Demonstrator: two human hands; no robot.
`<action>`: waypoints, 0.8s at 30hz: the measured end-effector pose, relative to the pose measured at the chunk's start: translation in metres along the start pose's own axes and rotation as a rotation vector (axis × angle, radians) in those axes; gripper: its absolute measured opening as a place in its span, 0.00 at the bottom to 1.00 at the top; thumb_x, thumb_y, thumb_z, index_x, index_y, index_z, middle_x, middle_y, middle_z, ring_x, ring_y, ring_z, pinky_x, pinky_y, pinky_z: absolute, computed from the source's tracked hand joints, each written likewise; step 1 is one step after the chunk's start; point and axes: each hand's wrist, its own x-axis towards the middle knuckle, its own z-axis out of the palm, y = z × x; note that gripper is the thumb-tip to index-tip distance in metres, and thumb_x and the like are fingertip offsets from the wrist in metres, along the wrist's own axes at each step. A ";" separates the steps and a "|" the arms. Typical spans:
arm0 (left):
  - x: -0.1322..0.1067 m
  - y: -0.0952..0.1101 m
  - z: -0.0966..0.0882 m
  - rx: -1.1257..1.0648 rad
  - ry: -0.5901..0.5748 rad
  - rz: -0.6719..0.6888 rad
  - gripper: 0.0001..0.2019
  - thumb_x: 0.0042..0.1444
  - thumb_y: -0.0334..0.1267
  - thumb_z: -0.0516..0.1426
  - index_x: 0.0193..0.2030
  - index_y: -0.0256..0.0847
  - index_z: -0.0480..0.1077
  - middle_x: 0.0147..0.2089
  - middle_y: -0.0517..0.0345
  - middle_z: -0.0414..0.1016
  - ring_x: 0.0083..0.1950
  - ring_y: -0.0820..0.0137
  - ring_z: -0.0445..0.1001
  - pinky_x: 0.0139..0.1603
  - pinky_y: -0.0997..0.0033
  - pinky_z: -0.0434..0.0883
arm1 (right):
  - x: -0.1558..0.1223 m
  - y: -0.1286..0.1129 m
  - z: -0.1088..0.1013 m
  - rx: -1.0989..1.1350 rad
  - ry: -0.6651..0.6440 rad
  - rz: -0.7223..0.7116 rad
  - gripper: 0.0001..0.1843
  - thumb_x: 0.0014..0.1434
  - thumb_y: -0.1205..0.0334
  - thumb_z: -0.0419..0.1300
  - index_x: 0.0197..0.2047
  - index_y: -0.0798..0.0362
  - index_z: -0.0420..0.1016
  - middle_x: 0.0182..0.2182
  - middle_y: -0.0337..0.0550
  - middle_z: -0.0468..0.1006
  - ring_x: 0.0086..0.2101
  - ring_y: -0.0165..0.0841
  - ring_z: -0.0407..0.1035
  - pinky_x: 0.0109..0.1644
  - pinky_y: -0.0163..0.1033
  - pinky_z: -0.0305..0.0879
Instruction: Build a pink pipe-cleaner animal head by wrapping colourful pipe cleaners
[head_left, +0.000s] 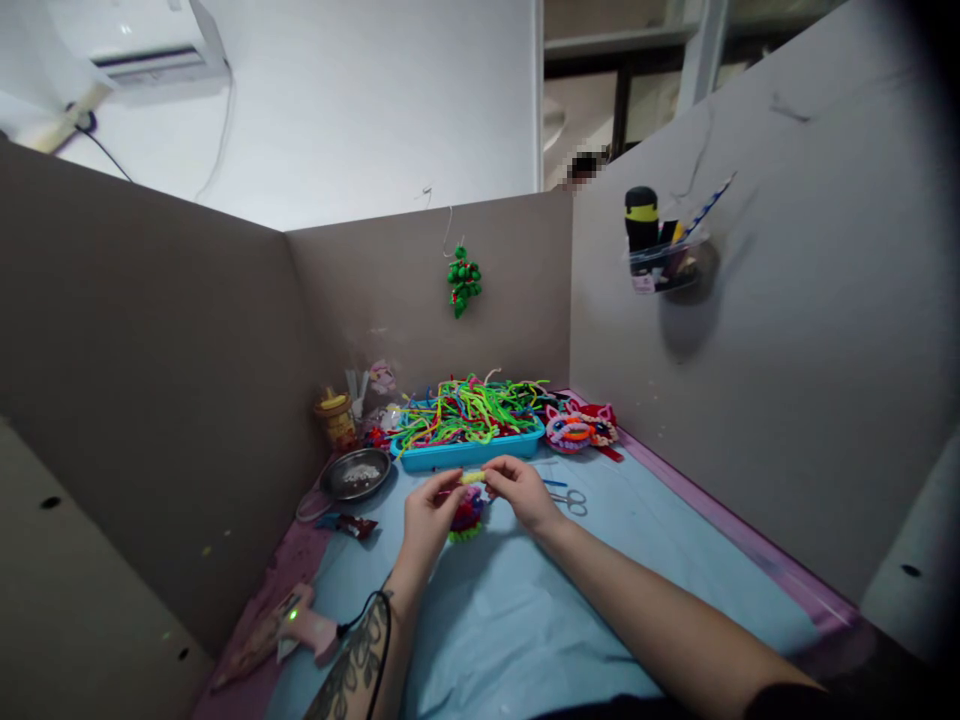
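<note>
Mid-frame, left hand (426,520) and right hand (521,490) both pinch a yellow pipe cleaner (472,478) closed-fingered above a colourful craft piece (466,520); shaping it likely needs steady fingertips.

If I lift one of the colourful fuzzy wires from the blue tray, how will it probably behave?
The fuzzy wires look thin and bent every way, so one is probably light and floppy. They lie tangled in the blue tray, so neighbours may come up with it.
</note>
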 end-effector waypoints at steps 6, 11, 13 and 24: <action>0.001 -0.006 -0.001 0.104 0.031 0.073 0.10 0.48 0.38 0.60 0.37 0.38 0.76 0.38 0.50 0.79 0.40 0.65 0.76 0.42 0.68 0.72 | -0.003 -0.002 0.002 -0.058 -0.029 -0.041 0.13 0.48 0.53 0.63 0.30 0.55 0.72 0.21 0.36 0.71 0.23 0.28 0.64 0.28 0.34 0.62; 0.002 -0.009 0.000 0.052 0.059 0.019 0.13 0.48 0.40 0.60 0.39 0.37 0.74 0.37 0.51 0.78 0.37 0.66 0.76 0.39 0.70 0.72 | -0.005 -0.003 0.003 -0.097 -0.035 -0.055 0.11 0.48 0.56 0.64 0.31 0.55 0.72 0.23 0.36 0.72 0.25 0.28 0.65 0.30 0.35 0.62; 0.003 -0.009 0.000 0.053 0.059 0.013 0.11 0.48 0.40 0.60 0.37 0.37 0.74 0.35 0.52 0.78 0.37 0.66 0.76 0.39 0.70 0.71 | -0.006 -0.003 0.003 -0.101 -0.032 -0.053 0.11 0.47 0.57 0.65 0.31 0.55 0.72 0.24 0.37 0.72 0.25 0.28 0.65 0.30 0.34 0.61; 0.003 -0.012 0.003 -0.016 0.045 -0.057 0.11 0.46 0.41 0.60 0.34 0.35 0.73 0.33 0.52 0.79 0.34 0.66 0.76 0.36 0.71 0.71 | -0.005 0.000 0.002 -0.115 -0.029 -0.048 0.10 0.46 0.58 0.64 0.31 0.54 0.72 0.24 0.37 0.73 0.26 0.29 0.65 0.31 0.34 0.61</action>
